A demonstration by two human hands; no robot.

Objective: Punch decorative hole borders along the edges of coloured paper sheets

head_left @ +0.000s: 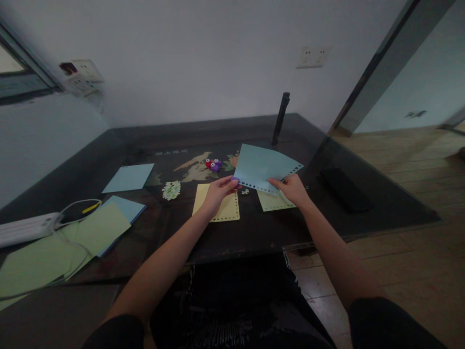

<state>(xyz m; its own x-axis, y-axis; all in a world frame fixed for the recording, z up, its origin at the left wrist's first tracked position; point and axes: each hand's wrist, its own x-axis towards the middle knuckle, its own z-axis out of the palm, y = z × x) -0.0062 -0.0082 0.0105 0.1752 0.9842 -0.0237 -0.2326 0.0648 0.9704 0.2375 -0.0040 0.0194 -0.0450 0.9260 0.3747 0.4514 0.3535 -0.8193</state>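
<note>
A light blue sheet of paper (267, 162) is held up over the table, with a row of small punched holes along its near edge. My left hand (218, 193) is closed around a small purple hole punch (235, 182) at the sheet's left corner. My right hand (294, 189) pinches the holed edge further right. Beneath lie a yellow sheet (227, 208) and a pale green sheet (274, 202), both with holes along their edges. A few punched-out bits (245, 192) lie between them. Further back sit several small red and purple punches (214, 166).
A pile of small paper pieces (171, 190) and a blue sheet (129, 178) are on the left. Green paper (43, 254), a white power strip (29, 230) and its cable lie nearer. A dark upright post (281, 118) stands behind; a black flat object (345, 190) rests right.
</note>
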